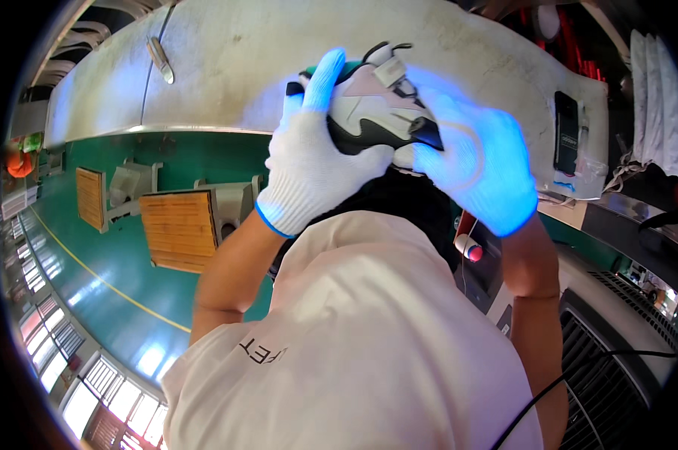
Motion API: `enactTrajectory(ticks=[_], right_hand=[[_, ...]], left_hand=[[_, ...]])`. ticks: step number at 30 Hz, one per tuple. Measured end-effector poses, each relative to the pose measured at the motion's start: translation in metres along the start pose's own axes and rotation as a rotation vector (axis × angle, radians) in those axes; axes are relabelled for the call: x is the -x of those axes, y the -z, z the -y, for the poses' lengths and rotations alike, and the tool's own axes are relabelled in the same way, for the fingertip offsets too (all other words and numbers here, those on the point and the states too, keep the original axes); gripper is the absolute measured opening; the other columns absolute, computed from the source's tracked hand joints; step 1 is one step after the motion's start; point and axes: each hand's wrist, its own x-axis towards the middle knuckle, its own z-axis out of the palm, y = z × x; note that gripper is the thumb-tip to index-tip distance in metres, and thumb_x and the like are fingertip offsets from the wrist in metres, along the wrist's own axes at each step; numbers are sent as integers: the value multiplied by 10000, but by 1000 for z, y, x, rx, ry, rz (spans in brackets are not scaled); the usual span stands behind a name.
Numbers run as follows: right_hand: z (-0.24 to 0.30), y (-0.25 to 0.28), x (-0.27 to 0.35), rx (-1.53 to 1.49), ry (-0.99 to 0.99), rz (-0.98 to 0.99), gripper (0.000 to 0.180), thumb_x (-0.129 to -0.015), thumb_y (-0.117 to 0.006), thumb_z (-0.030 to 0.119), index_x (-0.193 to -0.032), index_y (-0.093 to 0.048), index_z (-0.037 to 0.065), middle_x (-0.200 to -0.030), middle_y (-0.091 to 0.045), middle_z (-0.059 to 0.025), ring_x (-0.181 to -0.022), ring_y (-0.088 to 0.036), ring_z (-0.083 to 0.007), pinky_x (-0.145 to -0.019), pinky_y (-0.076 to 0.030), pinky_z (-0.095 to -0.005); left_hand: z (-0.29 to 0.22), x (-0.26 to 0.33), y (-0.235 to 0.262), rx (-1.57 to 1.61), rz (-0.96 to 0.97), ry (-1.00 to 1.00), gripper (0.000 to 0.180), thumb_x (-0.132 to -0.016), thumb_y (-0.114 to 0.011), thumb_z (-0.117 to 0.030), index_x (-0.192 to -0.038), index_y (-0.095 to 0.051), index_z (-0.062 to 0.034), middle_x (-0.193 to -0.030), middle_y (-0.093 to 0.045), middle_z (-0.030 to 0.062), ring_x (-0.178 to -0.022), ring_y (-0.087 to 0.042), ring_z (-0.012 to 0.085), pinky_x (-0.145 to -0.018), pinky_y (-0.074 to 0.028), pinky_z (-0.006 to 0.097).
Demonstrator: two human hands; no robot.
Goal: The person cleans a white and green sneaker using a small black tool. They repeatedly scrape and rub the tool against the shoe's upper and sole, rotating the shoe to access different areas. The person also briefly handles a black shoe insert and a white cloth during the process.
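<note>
A sneaker [369,112] with pale pink and grey panels, a dark trim and a black loop at one end is held between my hands at the table's near edge. My left hand [309,154], in a white knitted glove with a blue cuff edge, wraps the shoe's left side, forefinger stretched up along it and thumb low on the near side. On the opposite side my right hand [477,154] grips the shoe, its glove lit bright blue and slightly blurred. That hand's thumb meets the near edge of the shoe, while its other fingertips are partly lost in the glare.
On the pale worktable [226,52] lies a utility knife [160,60] at far left. A dark phone [567,133] lies at right, near hanging white cloths [657,105]. Wooden-topped stools [178,225] stand lower left on the green floor. A black cable [549,386] runs at lower right.
</note>
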Motion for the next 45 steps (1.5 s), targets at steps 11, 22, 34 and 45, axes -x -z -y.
enactTrajectory(ticks=[11,22,34,45], right_hand=[[-115,2,-11,-849,-597,-323,288,-1050,-753,297,-1158,-756,30,-751,-672,-25,-559,-559,-132,-525,-457,-297],[-119,-60,49,-1675,-347,-830,418,-1129,-673,436,-907,-507,123,-997,-675,-144,-931,-645,-279,-870,-557,-458],[-75,-77,1,-1671,-614,-712,258,-1039,-731,190,-915,-680,-31,-859,-739,-107,-806,-722,-186,-757,-593,-351],[-105,-48,-26,-1628,-481,67,423,-1046,-757,330,-1349,-784,36,-1056,-820,-127,-770,-781,-192,-584,-625,-348]], left_hand=[[-4,-68,17,-214,251,-283,899,-710,-972,-424,-1529,-691,-179,-1679,-495,275,-1480,-571,477,-1207,-517,534],[-53,-71,-51,-398,380,-575,531,-687,-949,-354,-1115,-757,-106,-1008,-743,126,-972,-704,379,-901,-549,495],[-55,-78,-53,-370,466,-676,598,-643,-955,-263,-1178,-758,-81,-1050,-740,104,-980,-692,336,-891,-534,466],[-57,-83,-54,-392,430,-796,506,-711,-924,-343,-1086,-740,-58,-953,-729,158,-896,-703,388,-869,-546,494]])
